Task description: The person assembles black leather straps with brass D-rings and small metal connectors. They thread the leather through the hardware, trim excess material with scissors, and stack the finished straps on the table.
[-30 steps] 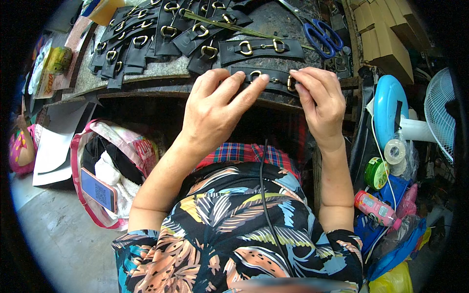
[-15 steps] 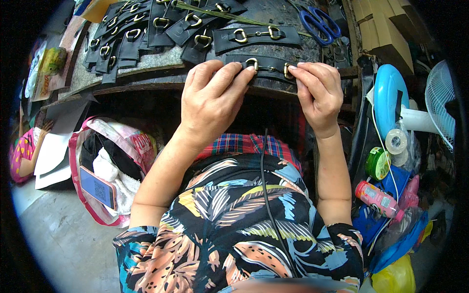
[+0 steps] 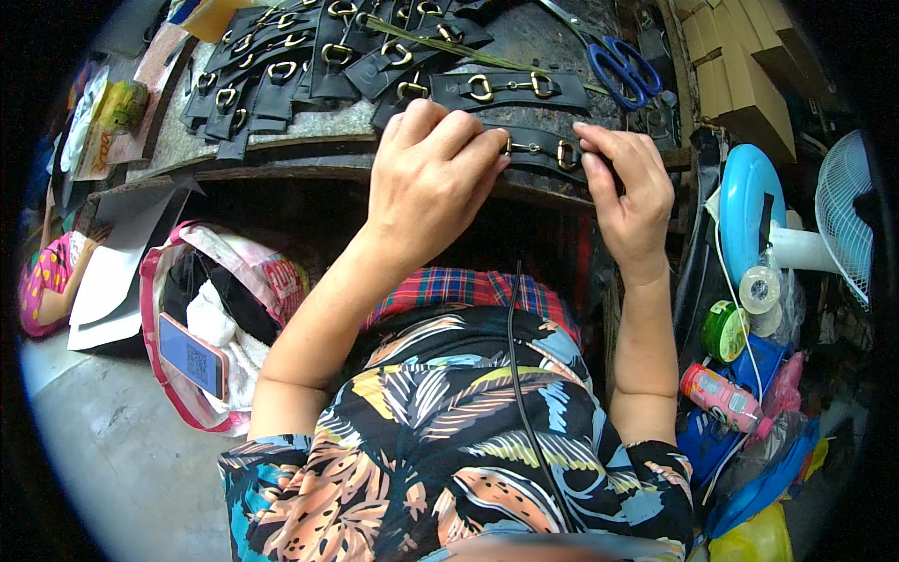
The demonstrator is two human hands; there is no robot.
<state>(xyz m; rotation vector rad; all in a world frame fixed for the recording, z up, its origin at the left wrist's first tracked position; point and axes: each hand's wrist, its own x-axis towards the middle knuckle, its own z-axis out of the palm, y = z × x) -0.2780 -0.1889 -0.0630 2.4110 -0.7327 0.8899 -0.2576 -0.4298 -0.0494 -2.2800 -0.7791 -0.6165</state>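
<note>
Left hand (image 3: 431, 183) and right hand (image 3: 629, 183) both pinched shut on one black leather strap (image 3: 543, 150) with brass horsebit buckle (image 3: 536, 148), lying on the workbench edge (image 3: 281, 155) between the fingertips. Judged light and limp in the leather, rigid and slick at the metal; best taken by the strap ends, either side of the buckle. Just beyond the fingers, a second finished strap (image 3: 510, 89); further out, blue-handled scissors (image 3: 623, 66) and a heap of similar straps (image 3: 281, 66), crowding the bench.
</note>
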